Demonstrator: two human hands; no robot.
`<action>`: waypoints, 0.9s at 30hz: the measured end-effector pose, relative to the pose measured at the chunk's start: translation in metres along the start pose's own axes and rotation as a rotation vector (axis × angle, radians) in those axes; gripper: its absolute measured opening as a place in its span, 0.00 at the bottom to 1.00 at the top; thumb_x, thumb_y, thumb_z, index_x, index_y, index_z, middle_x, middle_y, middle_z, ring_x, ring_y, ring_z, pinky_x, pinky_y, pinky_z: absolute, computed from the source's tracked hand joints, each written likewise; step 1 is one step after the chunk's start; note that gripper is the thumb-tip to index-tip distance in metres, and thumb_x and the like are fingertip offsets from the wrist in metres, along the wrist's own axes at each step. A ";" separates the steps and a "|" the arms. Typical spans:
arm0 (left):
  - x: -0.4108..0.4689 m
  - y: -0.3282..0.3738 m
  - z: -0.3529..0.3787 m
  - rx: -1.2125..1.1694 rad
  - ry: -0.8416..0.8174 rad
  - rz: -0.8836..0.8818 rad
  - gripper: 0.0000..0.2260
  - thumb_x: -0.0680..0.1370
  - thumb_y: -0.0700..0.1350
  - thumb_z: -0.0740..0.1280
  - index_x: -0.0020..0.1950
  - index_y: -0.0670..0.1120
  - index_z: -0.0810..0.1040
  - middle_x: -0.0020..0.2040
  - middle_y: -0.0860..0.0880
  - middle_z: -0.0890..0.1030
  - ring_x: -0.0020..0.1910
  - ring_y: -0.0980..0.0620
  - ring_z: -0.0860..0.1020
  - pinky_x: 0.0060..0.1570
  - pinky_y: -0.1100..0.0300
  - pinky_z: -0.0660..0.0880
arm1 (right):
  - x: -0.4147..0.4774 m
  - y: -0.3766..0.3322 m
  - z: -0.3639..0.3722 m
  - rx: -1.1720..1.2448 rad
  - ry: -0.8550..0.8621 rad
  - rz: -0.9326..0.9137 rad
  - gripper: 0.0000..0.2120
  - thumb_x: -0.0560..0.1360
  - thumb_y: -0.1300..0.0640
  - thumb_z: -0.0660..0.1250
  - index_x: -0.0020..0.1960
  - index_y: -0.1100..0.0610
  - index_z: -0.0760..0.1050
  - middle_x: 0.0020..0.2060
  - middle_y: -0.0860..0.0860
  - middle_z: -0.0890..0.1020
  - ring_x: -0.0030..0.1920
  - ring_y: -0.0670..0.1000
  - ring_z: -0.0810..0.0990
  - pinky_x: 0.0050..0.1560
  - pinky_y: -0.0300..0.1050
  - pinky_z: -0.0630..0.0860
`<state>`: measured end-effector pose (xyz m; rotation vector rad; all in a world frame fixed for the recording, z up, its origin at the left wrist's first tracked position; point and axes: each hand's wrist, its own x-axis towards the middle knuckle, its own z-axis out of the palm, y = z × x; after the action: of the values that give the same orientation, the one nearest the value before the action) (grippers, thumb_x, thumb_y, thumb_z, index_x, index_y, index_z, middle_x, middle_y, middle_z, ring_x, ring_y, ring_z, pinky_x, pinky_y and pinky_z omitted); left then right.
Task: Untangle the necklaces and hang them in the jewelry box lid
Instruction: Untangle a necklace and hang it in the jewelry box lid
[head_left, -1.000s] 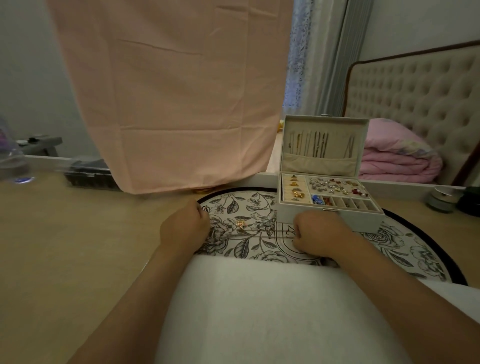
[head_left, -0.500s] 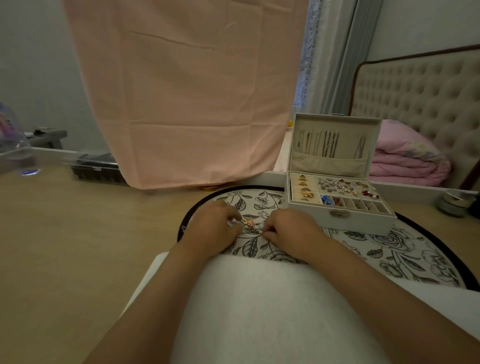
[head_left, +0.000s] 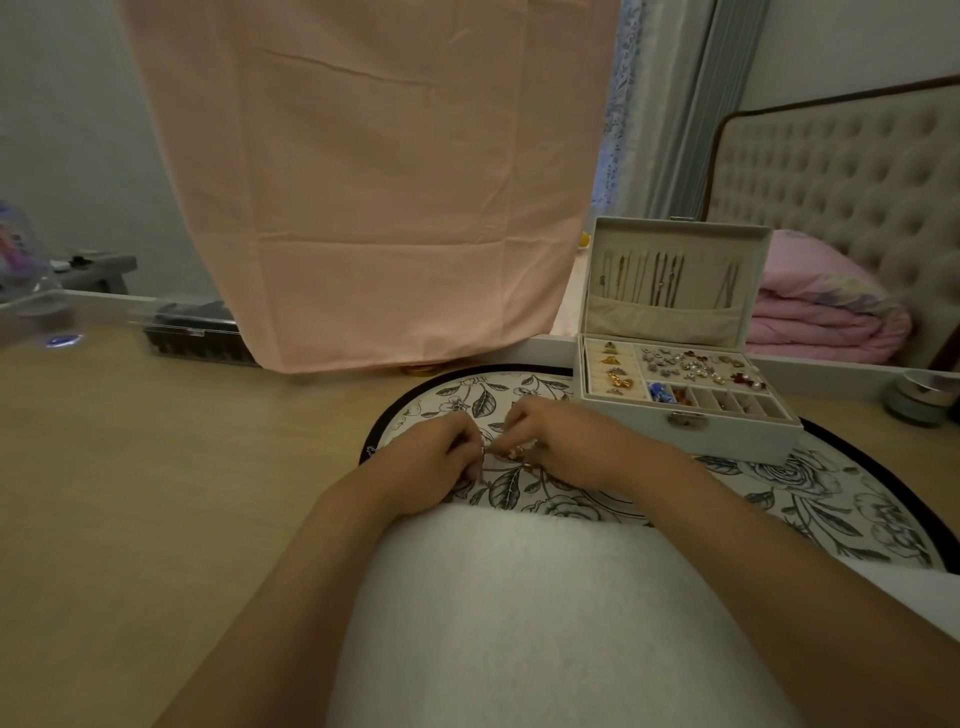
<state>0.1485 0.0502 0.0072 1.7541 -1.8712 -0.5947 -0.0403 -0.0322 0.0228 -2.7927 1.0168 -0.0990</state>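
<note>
Left hand (head_left: 431, 462) and right hand (head_left: 566, 441) sit at centre frame, fingers curled. Their fingertips pinch the tangled necklaces (head_left: 511, 454), a small gold cluster on the floral mat (head_left: 779, 499) between them. Recommended method: keep the knot low over the mat, ease loops apart gently, and never pull a chain end tight. The jewelry box (head_left: 691, 431) stands just right of the right hand. Its lid (head_left: 675, 224) is upright, with several hung chains (head_left: 660, 275) and a free stretch toward its right. Keep the right forearm off the box front. Bare mat lies upper left and lower right of the hands; a white cushion (head_left: 519, 597) borders the near side
</note>
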 end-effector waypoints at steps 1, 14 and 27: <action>0.000 0.000 0.001 -0.014 0.018 -0.012 0.07 0.83 0.45 0.59 0.47 0.51 0.73 0.41 0.54 0.80 0.38 0.59 0.75 0.38 0.64 0.71 | 0.005 0.000 -0.002 -0.027 -0.027 -0.016 0.16 0.79 0.59 0.68 0.62 0.41 0.81 0.61 0.44 0.77 0.59 0.47 0.76 0.60 0.45 0.74; 0.010 -0.010 -0.001 0.412 0.160 -0.026 0.14 0.80 0.49 0.65 0.65 0.55 0.77 0.59 0.50 0.75 0.62 0.49 0.72 0.60 0.53 0.72 | -0.010 0.017 -0.012 -0.047 0.073 0.175 0.08 0.77 0.56 0.71 0.55 0.49 0.83 0.51 0.47 0.82 0.52 0.48 0.80 0.55 0.45 0.79; 0.042 0.070 0.052 0.229 -0.018 0.272 0.08 0.78 0.45 0.70 0.57 0.51 0.84 0.53 0.53 0.82 0.49 0.57 0.78 0.54 0.59 0.77 | -0.070 0.060 -0.019 -0.093 0.000 0.226 0.07 0.76 0.47 0.71 0.53 0.45 0.84 0.48 0.40 0.84 0.47 0.42 0.80 0.53 0.45 0.80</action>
<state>0.0599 0.0126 0.0128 1.5904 -2.2148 -0.3036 -0.1344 -0.0348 0.0299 -2.7341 1.3614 -0.0241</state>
